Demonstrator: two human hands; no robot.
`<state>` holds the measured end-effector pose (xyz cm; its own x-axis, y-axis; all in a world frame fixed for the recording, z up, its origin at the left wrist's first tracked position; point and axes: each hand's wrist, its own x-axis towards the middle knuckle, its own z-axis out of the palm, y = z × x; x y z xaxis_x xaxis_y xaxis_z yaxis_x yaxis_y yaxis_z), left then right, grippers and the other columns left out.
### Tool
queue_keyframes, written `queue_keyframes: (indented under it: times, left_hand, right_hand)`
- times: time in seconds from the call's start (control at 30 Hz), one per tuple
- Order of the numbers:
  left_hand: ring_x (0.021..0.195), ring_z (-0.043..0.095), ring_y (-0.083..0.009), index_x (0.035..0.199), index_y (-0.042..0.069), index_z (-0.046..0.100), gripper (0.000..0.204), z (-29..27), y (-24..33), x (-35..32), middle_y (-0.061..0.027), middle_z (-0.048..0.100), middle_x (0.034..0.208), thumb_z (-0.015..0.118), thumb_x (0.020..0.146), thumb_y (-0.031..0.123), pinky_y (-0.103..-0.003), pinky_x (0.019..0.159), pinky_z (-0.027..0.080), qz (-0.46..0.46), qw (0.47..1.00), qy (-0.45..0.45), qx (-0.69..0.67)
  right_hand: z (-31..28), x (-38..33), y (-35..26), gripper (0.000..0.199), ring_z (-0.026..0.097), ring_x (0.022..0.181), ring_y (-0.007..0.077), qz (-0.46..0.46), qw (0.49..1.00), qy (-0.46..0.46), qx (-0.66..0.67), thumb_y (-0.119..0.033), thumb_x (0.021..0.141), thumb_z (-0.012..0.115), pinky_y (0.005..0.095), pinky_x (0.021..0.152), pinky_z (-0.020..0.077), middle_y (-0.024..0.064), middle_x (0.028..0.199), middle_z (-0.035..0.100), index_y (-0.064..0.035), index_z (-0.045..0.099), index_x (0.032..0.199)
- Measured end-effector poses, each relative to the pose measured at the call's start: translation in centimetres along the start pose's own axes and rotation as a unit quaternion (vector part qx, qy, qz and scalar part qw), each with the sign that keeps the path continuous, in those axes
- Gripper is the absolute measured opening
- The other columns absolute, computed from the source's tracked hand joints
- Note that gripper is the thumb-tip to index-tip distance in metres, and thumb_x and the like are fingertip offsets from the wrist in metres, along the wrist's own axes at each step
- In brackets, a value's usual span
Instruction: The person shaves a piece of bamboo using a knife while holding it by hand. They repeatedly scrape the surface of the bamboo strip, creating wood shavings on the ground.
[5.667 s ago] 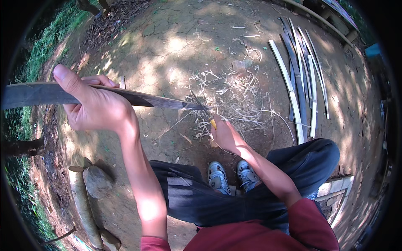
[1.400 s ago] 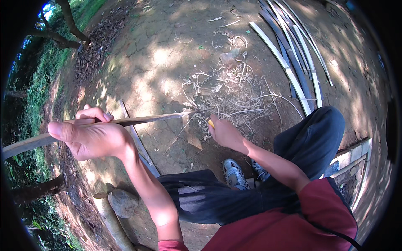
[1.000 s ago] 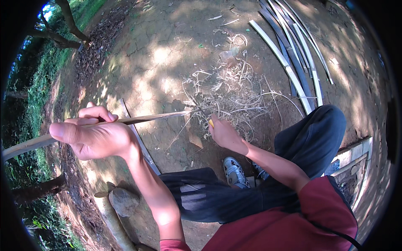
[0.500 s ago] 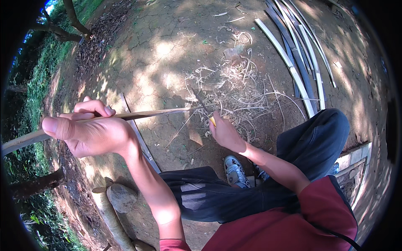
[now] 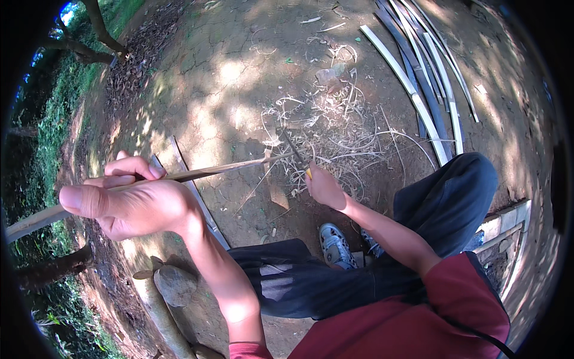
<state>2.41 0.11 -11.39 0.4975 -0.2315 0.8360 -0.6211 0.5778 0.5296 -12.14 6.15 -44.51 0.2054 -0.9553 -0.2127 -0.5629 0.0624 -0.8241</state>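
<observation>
My left hand [image 5: 134, 194] is closed around a long, thin bamboo strip [image 5: 233, 166], which runs from the left rim across to the middle of the view. In my right hand [image 5: 327, 188] is a knife [image 5: 293, 145] with a yellowish handle, its dark blade pointing up and away to the left. The blade lies against or very close to the strip's far end; whether they touch I cannot tell. Under the knife and strip end, pale curled shavings [image 5: 341, 128] are heaped on the soil.
Several long split bamboo strips [image 5: 412, 84] lie at the far right. Another flat strip [image 5: 200, 200] rests on the ground beyond my left forearm. A cut log [image 5: 156, 311] and a stone [image 5: 175, 285] are at lower left. Tree trunks [image 5: 101, 27] stand at far left.
My right hand and the knife have shifted slightly to the right and nearer. My left hand has dropped a little, still gripping the strip.
</observation>
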Motion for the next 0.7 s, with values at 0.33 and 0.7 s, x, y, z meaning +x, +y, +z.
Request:
queue_keyframes:
  times: [0.33,0.7]
  left_hand:
    - [0.031,0.038,-0.0105,0.062,0.012,0.029,0.052,0.0,-0.2,-0.2,0.0012,0.020,0.046,0.035,0.103,0.043,-0.020,0.030,0.029,-0.004,1.000,0.006,-0.006]
    - [0.035,0.040,-0.0100,0.060,0.014,0.030,0.055,-0.3,-1.1,0.5,0.0002,0.028,0.043,0.039,0.100,0.050,-0.021,0.033,0.031,-0.009,0.999,0.024,0.047]
  right_hand:
    - [-0.2,0.3,-1.1,0.026,0.062,0.068,0.0473,-0.010,1.000,-0.021,-0.011,-0.014,0.092,0.052,0.0535,0.063,0.0493,0.0289,0.068,0.060,0.0073,0.047,0.107]
    - [0.3,-0.2,-3.4,0.022,0.062,0.071,0.0473,0.010,0.998,-0.010,0.054,-0.016,0.093,0.051,0.0543,0.065,0.0489,0.0278,0.071,0.062,0.0030,0.045,0.102]
